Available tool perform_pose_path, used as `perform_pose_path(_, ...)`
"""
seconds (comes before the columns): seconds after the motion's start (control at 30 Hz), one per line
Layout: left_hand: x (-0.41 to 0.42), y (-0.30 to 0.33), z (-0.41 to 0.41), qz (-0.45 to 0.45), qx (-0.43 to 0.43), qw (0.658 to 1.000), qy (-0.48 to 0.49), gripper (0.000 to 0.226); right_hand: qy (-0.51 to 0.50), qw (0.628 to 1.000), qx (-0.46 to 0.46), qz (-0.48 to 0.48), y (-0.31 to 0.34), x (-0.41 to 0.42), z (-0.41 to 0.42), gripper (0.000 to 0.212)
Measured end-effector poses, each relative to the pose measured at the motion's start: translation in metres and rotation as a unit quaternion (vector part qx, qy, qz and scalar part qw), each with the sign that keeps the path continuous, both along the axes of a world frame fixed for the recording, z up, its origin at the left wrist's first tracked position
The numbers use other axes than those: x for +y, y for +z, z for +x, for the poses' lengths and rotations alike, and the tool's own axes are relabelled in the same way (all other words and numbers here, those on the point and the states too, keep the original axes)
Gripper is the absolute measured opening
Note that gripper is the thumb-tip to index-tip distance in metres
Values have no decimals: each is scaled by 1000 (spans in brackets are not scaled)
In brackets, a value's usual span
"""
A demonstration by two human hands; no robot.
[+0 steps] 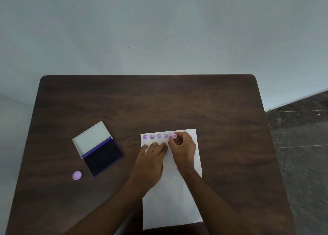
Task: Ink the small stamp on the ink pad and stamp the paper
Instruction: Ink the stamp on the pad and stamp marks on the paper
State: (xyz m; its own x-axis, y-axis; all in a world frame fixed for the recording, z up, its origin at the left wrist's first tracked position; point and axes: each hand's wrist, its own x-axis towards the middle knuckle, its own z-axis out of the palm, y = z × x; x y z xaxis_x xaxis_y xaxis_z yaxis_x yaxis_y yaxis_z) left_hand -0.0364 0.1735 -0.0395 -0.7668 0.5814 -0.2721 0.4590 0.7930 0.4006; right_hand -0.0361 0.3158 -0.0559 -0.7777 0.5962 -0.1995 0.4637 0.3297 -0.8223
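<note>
Right hand fingers pinched narrow around the small pink stamp, holding it at the top of the paper, just right of a row of four purple prints. Whether its face touches the sheet, can't tell. Left hand lies flat beside it, fingers together and stretched out, pressing the paper just below the prints. Further left on the dark wood tabletop, the ink pad sits open, lid back. Near its front corner lies a round purple cap, well apart from both hands.
</note>
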Motion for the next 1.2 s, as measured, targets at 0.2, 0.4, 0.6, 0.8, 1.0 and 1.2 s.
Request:
perform_pose_path(0.2,-1,0,1,-3,-2,1000,-1,59,5,1000,-14,3,-2,-2,0,15)
perform_pose_path(0.4,0,-1,1,-6,-3,1000,2,59,11,1000,-21,13,-2,-1,-2,16)
perform_pose_path(0.6,0,-1,-1,-22,5,1000,20,64,31,998,-60,5,-2,0,-4,27)
perform_pose_path(0.8,-5,-6,-5,-53,3,998,18,63,30,997,-73,-4,1,0,-6,28)
perform_pose_path(1.0,-8,-7,-5,-76,17,997,4,70,31,996,-81,-12,4,2,-6,30)
perform_pose_path(1.2,-8,-6,-5,-93,23,995,-1,69,28,997,-65,-9,7,1,-6,24)
